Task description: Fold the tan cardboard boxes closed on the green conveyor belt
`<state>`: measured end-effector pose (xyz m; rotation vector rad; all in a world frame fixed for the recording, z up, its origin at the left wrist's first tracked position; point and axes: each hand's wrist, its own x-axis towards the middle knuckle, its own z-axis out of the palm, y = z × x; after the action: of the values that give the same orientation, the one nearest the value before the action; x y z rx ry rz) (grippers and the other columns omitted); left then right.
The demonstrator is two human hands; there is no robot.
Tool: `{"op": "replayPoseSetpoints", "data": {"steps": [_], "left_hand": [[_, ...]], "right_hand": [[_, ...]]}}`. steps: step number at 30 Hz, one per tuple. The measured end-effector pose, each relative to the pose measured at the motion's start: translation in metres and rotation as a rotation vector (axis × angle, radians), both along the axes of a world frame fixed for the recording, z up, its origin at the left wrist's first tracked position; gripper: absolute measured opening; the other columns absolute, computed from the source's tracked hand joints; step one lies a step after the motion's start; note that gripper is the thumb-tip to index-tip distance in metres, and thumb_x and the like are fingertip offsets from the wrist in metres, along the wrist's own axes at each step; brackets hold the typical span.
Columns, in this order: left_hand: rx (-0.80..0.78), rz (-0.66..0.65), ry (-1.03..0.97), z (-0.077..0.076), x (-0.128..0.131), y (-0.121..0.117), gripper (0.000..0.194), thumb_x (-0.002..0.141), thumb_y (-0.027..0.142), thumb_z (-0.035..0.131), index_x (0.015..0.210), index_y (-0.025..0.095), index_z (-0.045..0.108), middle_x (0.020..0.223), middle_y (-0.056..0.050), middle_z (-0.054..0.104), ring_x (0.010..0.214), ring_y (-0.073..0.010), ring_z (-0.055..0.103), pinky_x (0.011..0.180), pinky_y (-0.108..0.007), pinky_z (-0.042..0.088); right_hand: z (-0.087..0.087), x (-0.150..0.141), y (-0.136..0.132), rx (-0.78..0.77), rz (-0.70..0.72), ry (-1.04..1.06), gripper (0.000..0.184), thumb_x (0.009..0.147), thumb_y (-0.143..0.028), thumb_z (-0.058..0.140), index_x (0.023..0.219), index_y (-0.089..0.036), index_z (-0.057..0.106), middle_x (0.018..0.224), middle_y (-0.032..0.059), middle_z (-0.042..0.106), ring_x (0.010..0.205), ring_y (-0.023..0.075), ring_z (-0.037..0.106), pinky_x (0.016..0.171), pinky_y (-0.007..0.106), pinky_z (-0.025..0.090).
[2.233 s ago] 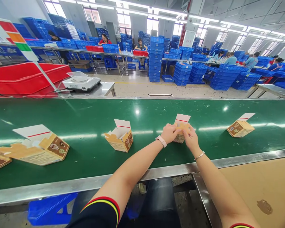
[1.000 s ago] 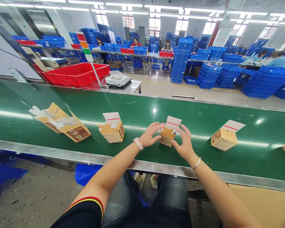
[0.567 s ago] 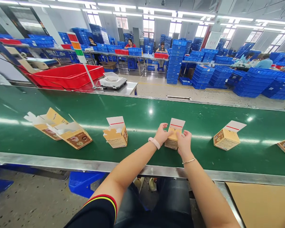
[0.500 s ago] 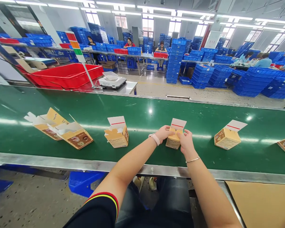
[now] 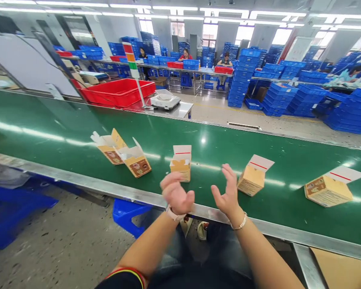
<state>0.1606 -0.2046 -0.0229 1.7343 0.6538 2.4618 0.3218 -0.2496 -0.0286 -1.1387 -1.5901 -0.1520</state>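
Cardboard boxes (image 5: pixel 252 180) stand in a row on the green conveyor belt (image 5: pixel 210 148). The left hand (image 5: pixel 177 194) and the right hand (image 5: pixel 227 190) are up over the near side of the belt. Both are open with the fingers spread wide, and they hold nothing. One box (image 5: pixel 180 168) stands just past the left hand, not touching it, and its white flap (image 5: pixel 182 152) with a red line sticks up. The left wrist has a pink watch (image 5: pixel 173 213), and the right wrist has a thin bracelet (image 5: pixel 242 222). A shiny metal edge (image 5: pixel 156 198) runs along the near side of the belt. Two open boxes (image 5: pixel 123 154) touch each other on the belt to the left. Past the belt are a red bin (image 5: pixel 117 92), a white scale (image 5: pixel 165 101), many stacks of blue crates (image 5: pixel 240 76), and people (image 5: pixel 225 60) sitting at long tables.
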Motion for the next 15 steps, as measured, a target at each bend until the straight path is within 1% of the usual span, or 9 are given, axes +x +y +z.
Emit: {"op": "replayPoseSetpoints", "data": {"steps": [1, 2, 3, 4, 6, 8, 10, 13, 15], "left_hand": [[0.009, 0.101, 0.035, -0.007, -0.02, 0.007, 0.049, 0.084, 0.039, 0.059, 0.128, 0.028, 0.044, 0.117, -0.008, 0.056, 0.106, -0.0215, 0.056, 0.08, -0.035, 0.049], [-0.06, 0.138, 0.135, -0.012, -0.037, 0.017, 0.052, 0.086, 0.039, 0.057, 0.133, 0.026, 0.041, 0.123, -0.011, 0.055, 0.114, -0.0233, 0.054, 0.082, -0.036, 0.048], [-0.161, 0.113, 0.275, -0.017, -0.051, 0.028, 0.051, 0.088, 0.04, 0.054, 0.135, 0.024, 0.041, 0.126, -0.013, 0.056, 0.12, -0.0253, 0.052, 0.086, -0.038, 0.048], [-0.245, 0.049, 0.419, -0.021, -0.06, 0.039, 0.049, 0.09, 0.042, 0.051, 0.134, 0.022, 0.045, 0.127, -0.015, 0.058, 0.124, -0.0274, 0.05, 0.09, -0.042, 0.047], [-0.342, -0.09, 0.62, -0.026, -0.067, 0.061, 0.044, 0.091, 0.047, 0.047, 0.125, 0.02, 0.055, 0.122, -0.015, 0.063, 0.126, -0.0303, 0.051, 0.096, -0.048, 0.045], [-0.388, -0.187, 0.706, -0.026, -0.062, 0.077, 0.039, 0.091, 0.048, 0.044, 0.113, 0.021, 0.063, 0.114, -0.014, 0.068, 0.124, -0.0303, 0.053, 0.099, -0.05, 0.043], [-0.437, -0.27, 0.732, -0.023, -0.051, 0.085, 0.036, 0.092, 0.044, 0.043, 0.107, 0.022, 0.067, 0.109, -0.011, 0.071, 0.122, -0.0283, 0.055, 0.1, -0.049, 0.043], [-0.509, -0.407, 0.721, -0.014, -0.033, 0.084, 0.032, 0.088, 0.04, 0.049, 0.106, 0.023, 0.069, 0.11, -0.008, 0.072, 0.117, -0.0266, 0.058, 0.101, -0.048, 0.043], [-0.646, -0.445, 0.666, -0.009, -0.022, 0.08, 0.023, 0.083, 0.035, 0.057, 0.098, 0.024, 0.072, 0.105, -0.007, 0.073, 0.114, -0.0268, 0.058, 0.105, -0.05, 0.038]], "right_hand": [[-0.001, -0.01, 0.012, -0.042, 0.124, -0.06, 0.056, 0.089, -0.032, 0.052, 0.141, -0.025, 0.033, 0.14, 0.0134, 0.045, 0.137, 0.0284, 0.037, 0.11, 0.055, 0.034], [-0.002, -0.018, 0.025, -0.083, 0.223, -0.099, 0.057, 0.09, -0.033, 0.051, 0.143, -0.025, 0.032, 0.142, 0.0128, 0.045, 0.139, 0.0278, 0.035, 0.11, 0.053, 0.035], [-0.004, -0.024, 0.04, -0.116, 0.3, -0.121, 0.058, 0.09, -0.035, 0.051, 0.144, -0.025, 0.033, 0.143, 0.0122, 0.046, 0.14, 0.0277, 0.034, 0.11, 0.052, 0.036], [-0.006, -0.029, 0.054, -0.144, 0.352, -0.123, 0.056, 0.09, -0.037, 0.052, 0.143, -0.025, 0.036, 0.143, 0.0117, 0.047, 0.139, 0.0276, 0.036, 0.109, 0.052, 0.037], [-0.009, -0.032, 0.078, -0.179, 0.39, -0.072, 0.049, 0.089, -0.04, 0.053, 0.135, -0.026, 0.048, 0.137, 0.0107, 0.053, 0.132, 0.0268, 0.045, 0.107, 0.05, 0.041], [-0.011, -0.031, 0.093, -0.187, 0.363, 0.027, 0.036, 0.088, -0.041, 0.054, 0.121, -0.026, 0.06, 0.125, 0.0096, 0.062, 0.12, 0.0251, 0.056, 0.102, 0.047, 0.046], [-0.011, -0.028, 0.097, -0.186, 0.319, 0.118, 0.027, 0.087, -0.042, 0.056, 0.107, -0.026, 0.066, 0.112, 0.0084, 0.068, 0.11, 0.0243, 0.061, 0.098, 0.046, 0.049], [-0.013, -0.025, 0.095, -0.244, 0.268, 0.22, 0.032, 0.08, -0.046, 0.063, 0.104, -0.024, 0.066, 0.108, 0.0089, 0.069, 0.103, 0.0251, 0.063, 0.093, 0.045, 0.05], [-0.014, -0.025, 0.093, -0.326, 0.237, 0.304, 0.041, 0.074, -0.049, 0.067, 0.104, -0.022, 0.065, 0.107, 0.0095, 0.069, 0.099, 0.0255, 0.063, 0.091, 0.045, 0.05]]}}
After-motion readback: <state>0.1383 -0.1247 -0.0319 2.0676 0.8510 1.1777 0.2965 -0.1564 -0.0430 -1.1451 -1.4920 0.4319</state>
